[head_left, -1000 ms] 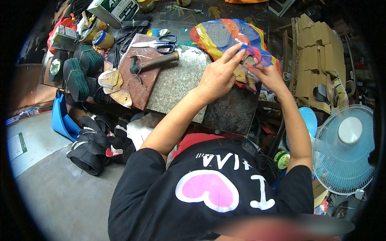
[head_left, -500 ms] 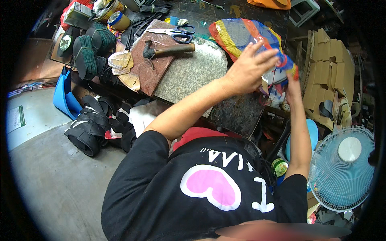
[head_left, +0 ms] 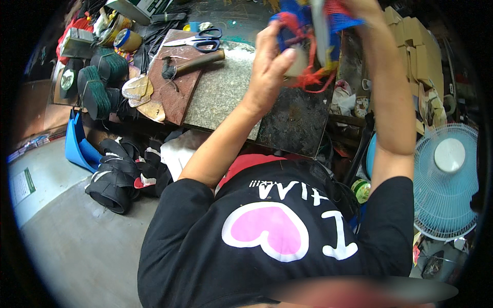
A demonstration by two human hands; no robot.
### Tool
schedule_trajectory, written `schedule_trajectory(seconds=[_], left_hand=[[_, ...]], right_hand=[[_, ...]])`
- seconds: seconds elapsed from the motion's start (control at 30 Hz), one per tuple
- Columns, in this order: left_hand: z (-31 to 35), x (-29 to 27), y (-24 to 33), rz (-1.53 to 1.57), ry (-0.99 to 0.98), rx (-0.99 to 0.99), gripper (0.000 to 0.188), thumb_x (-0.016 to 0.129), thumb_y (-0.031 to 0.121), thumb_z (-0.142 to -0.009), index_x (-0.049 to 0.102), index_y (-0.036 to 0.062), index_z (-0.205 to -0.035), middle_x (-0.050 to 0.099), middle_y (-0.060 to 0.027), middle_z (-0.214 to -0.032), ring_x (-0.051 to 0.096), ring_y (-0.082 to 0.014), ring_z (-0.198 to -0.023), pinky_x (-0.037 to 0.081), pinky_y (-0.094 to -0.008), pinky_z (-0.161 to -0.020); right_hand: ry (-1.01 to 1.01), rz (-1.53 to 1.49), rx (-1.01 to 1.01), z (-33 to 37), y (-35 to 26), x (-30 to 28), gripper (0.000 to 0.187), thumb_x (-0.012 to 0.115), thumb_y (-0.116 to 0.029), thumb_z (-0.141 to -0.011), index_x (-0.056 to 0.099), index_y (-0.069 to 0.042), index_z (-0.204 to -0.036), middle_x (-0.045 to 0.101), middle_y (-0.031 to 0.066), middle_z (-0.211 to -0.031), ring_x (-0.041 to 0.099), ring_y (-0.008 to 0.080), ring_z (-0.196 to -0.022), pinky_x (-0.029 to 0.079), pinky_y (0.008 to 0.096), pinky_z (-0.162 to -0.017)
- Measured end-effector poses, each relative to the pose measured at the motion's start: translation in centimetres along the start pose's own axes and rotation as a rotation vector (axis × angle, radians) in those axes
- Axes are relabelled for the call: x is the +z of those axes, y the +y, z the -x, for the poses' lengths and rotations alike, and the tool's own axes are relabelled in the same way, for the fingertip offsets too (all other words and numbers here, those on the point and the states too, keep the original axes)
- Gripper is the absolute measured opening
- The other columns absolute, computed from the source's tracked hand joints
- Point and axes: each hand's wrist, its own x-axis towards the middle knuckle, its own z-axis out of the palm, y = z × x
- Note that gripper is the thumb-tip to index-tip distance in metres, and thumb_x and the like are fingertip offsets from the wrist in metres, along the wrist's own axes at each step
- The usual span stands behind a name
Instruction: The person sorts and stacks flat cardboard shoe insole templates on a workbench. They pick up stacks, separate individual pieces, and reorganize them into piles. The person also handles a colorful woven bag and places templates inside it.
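Note:
A mesh bag [head_left: 295,14] in blue, red and yellow is raised over the far side of the workbench, with a red cord dangling from it. My left hand [head_left: 266,69] grips its near left side, thumb toward me and fingers partly behind the mesh. At the upper edge my right hand [head_left: 362,9] holds the bag's right side; the picture cuts off part of this hand. Something pale shows inside or behind the bag, too hidden to name. Left of my left hand lie a hammer [head_left: 201,62] and dark-handled scissors [head_left: 181,42], both on a reddish-brown board [head_left: 177,97].
Beside the board is a grey stone slab [head_left: 221,92]. Spools of green cord [head_left: 93,92] and sole-shaped pieces [head_left: 137,88] lie at the left. A fan [head_left: 444,190] stands at my right, below stacked cardboard [head_left: 421,51]. Black rolled pieces [head_left: 113,179] lie below the bench.
The bag has gone up and been turned, so its red cord now hangs toward me. Both hands have moved farther away; my left fingers have closed from spread on the bag to gripping it.

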Motion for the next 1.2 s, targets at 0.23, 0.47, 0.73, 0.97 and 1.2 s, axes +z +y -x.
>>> schedule_trajectory(seconds=[0.23,0.47,0.73,0.97,1.2], left_hand=[[3.6,-3.8,-1.7,-0.046,0.166,-0.394,0.107,0.085,0.021,-0.071,0.013,0.0070,-0.149,0.040,-0.0151,-0.140,0.044,-0.0276,-0.130,0.039,-0.0415,-0.108],[9.8,-4.8,-3.9,-0.008,0.213,-0.531,0.066,0.070,0.001,-0.083,0.035,-0.0001,-0.138,0.052,-0.0126,-0.131,0.050,-0.0218,-0.125,0.041,-0.0360,-0.106],[10.5,-8.5,-8.8,-0.261,0.321,-0.406,0.045,0.066,0.000,-0.086,0.045,-0.0070,-0.126,0.061,-0.0166,-0.120,0.059,-0.0234,-0.112,0.044,-0.0356,-0.101],[11.9,-8.6,-10.5,-0.645,0.333,-0.176,0.029,0.060,0.008,-0.092,0.051,-0.0045,-0.116,0.066,-0.0247,-0.106,0.065,-0.0376,-0.100,0.049,-0.0425,-0.087],[12.3,-8.3,-10.9,-0.739,0.351,-0.078,0.030,0.058,0.006,-0.088,0.052,-0.0030,-0.116,0.066,-0.0245,-0.102,0.065,-0.0418,-0.095,0.049,-0.0458,-0.084]], right_hand=[[-0.360,0.394,0.173,8.9,-1.7,14.5,0.033,0.061,-0.039,-0.089,0.073,-0.012,-0.104,0.071,0.0183,-0.094,0.069,0.0318,-0.084,0.054,0.0407,-0.073],[-0.484,-0.018,0.208,15.9,0.7,13.9,0.031,0.067,-0.033,-0.087,0.071,-0.005,-0.101,0.071,0.0156,-0.092,0.067,0.0322,-0.085,0.053,0.0416,-0.080],[-0.212,0.870,-0.014,19.8,6.0,5.7,0.061,0.066,-0.042,-0.088,0.050,-0.019,-0.142,0.043,0.0185,-0.147,0.036,0.0396,-0.137,0.031,0.0507,-0.113],[-0.255,0.902,-0.018,25.6,11.1,7.1,0.063,0.055,-0.048,-0.093,0.038,-0.029,-0.150,0.019,0.0141,-0.161,0.014,0.0365,-0.149,0.016,0.0575,-0.117],[-0.103,0.837,-0.135,26.0,12.8,7.9,0.061,0.041,-0.055,-0.098,0.036,-0.026,-0.151,0.021,0.0151,-0.160,0.016,0.0380,-0.148,0.013,0.0568,-0.116]])
